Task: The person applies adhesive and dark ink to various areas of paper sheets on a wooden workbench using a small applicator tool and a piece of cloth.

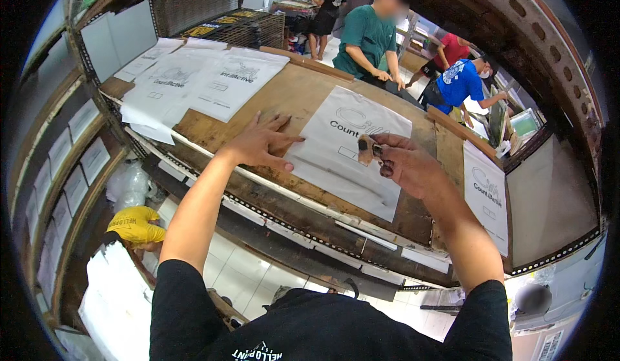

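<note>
A white printed sheet [316, 138] lies on the brown board-topped table [268, 106] in front of me. It carries grey outline lettering, dark print and a small box. My left hand [261, 143] rests spread on the board, with its fingertips and thumb at the sheet's left edge; nothing is in it. Over the sheet's right part, my right hand [410, 167] pinches a small tan piece with dark stains [367, 151], whose kind I cannot make out. The fingers cover part of that piece.
More printed sheets [236, 80] lie at the table's far left, and another sheet [484, 190] at its right end. Wooden strips [310, 62] line the far edge. Several people work beyond; one in yellow [135, 224] bends low at left, beside shelves [68, 186] of white sheets.
</note>
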`<move>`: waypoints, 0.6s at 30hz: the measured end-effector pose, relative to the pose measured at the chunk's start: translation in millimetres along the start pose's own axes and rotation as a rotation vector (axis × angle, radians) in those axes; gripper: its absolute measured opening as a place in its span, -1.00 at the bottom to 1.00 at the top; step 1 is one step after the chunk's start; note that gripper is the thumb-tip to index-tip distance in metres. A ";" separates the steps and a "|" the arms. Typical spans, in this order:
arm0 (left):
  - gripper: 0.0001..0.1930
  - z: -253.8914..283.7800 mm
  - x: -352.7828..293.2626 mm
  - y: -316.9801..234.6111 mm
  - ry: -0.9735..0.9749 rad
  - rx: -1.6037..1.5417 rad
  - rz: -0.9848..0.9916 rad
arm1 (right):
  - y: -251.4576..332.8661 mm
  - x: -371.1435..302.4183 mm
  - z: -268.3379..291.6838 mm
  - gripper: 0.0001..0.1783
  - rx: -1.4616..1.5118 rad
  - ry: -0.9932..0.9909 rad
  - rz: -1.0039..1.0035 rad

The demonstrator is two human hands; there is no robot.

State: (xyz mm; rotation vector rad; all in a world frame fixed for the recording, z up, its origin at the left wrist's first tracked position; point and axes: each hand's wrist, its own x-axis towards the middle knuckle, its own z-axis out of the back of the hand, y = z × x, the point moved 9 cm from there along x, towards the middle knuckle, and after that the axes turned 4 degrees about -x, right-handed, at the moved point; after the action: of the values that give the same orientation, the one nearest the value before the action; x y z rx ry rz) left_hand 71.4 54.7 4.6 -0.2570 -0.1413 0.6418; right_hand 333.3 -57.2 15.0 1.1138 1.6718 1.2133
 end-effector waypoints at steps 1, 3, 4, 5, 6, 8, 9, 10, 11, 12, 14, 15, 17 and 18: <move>-0.08 1.9 1.7 0.3 -0.019 -0.017 -0.006 | 3.4 2.6 -0.5 -0.62 -0.023 -0.006 0.010; -0.09 3.9 3.1 -0.9 -0.038 -0.022 -0.005 | 9.3 6.8 -3.7 -0.63 -0.061 -0.016 0.032; -0.09 4.8 3.3 -2.1 -0.038 -0.010 0.001 | 12.6 8.5 -7.8 -0.64 -0.076 -0.020 0.045; -0.09 5.9 3.0 -3.8 -0.038 0.001 0.007 | 15.1 9.7 -12.2 -0.64 -0.091 -0.023 0.057; -0.09 5.3 0.8 -6.3 -0.031 0.024 0.008 | 14.3 11.1 -16.6 -0.64 -0.087 -0.029 0.046; -0.08 4.2 -4.3 -11.7 -0.017 0.068 0.011 | 11.9 13.8 -24.2 -0.64 -0.079 -0.039 0.025; -0.08 7.0 -4.1 -13.1 -0.022 0.067 0.019 | 15.2 15.3 -26.2 -0.65 -0.103 -0.029 0.057; -0.08 10.2 -3.5 -14.4 -0.026 0.065 0.028 | 19.3 17.8 -27.1 -0.66 -0.126 -0.020 0.089; -0.09 13.5 -2.5 -15.6 -0.030 0.064 0.036 | 23.3 20.0 -28.8 -0.67 -0.150 -0.011 0.121; -0.08 17.6 -2.4 -17.6 -0.025 0.055 0.041 | 27.1 22.6 -29.9 -0.68 -0.197 -0.044 0.148; -0.08 23.9 -1.0 -20.5 -0.015 0.037 0.051 | 34.2 27.0 -35.9 -0.70 -0.290 -0.110 0.201; -0.08 22.8 -1.1 -19.9 -0.016 0.028 0.047 | 36.2 27.2 -40.3 -0.72 -0.337 -0.140 0.234; -0.07 19.7 -1.2 -18.0 -0.016 0.010 0.041 | 38.7 26.0 -48.8 -0.75 -0.433 -0.200 0.301; -0.07 21.7 0.4 -19.5 -0.020 0.000 0.022 | 38.0 31.0 -49.4 -0.75 -0.536 -0.205 0.325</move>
State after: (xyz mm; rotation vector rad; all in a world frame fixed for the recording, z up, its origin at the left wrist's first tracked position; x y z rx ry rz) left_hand 78.4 44.0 30.9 -0.2522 -0.1574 0.6664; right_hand 285.6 -36.0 60.9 1.1383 0.9485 1.5710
